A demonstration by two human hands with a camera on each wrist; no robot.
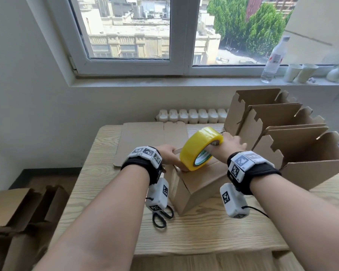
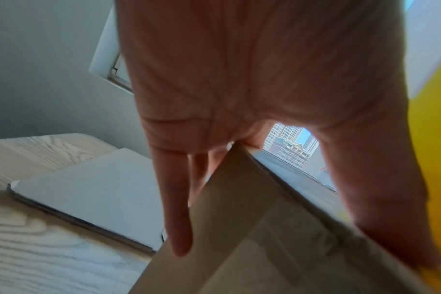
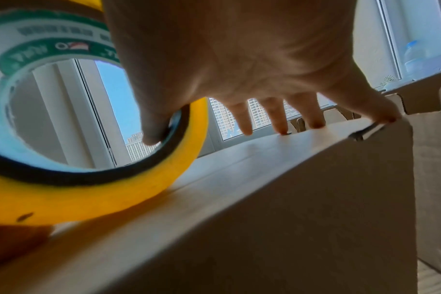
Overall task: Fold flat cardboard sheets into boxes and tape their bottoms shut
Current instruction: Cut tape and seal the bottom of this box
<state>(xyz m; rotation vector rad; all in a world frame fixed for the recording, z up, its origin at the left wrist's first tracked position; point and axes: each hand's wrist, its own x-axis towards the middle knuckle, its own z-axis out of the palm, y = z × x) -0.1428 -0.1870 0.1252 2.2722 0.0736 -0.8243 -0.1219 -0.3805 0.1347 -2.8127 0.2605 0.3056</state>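
At desk centre, a brown cardboard box (image 1: 196, 182) sits tilted w/ one corner toward the camera, its closed flaps facing up. On that top face stands a yellow roll of packing tape w/ a green-printed core (image 1: 201, 148), on edge, touching the cardboard.

Right hand (image 1: 230, 146): thumb hooked through the roll's core, per right wrist view, so it has hold of the roll; the other fingers (image 3: 274, 117) stretch forward, tips resting on the box's far edge.

Left hand (image 1: 169, 156): clamped over the box's left upper edge, thumb on the top face beside the roll, fingers (image 2: 175, 199) straight down the outer side wall. Whether it also holds a tape end: cannot tell.

Containers:
- Box under the hands: interior hidden.
- Three folded open-topped cardboard boxes (image 1: 268, 118) at desk right, standing w/ notched flaps up; contents not visible from this angle.
- Two white paper cups (image 1: 299, 72) on the windowsill; contents not visible.
- Clear plastic bottle (image 1: 274, 59) on the sill left of the cups; fill level unclear.

Other items: flat cardboard sheets (image 1: 143, 139) lying at the back of the light wooden desk (image 1: 184, 235); black-handled scissors (image 1: 161, 217) on the desk just front-left of the box, partly behind the left wrist unit; more cardboard pieces (image 1: 14, 214) on the floor at left.
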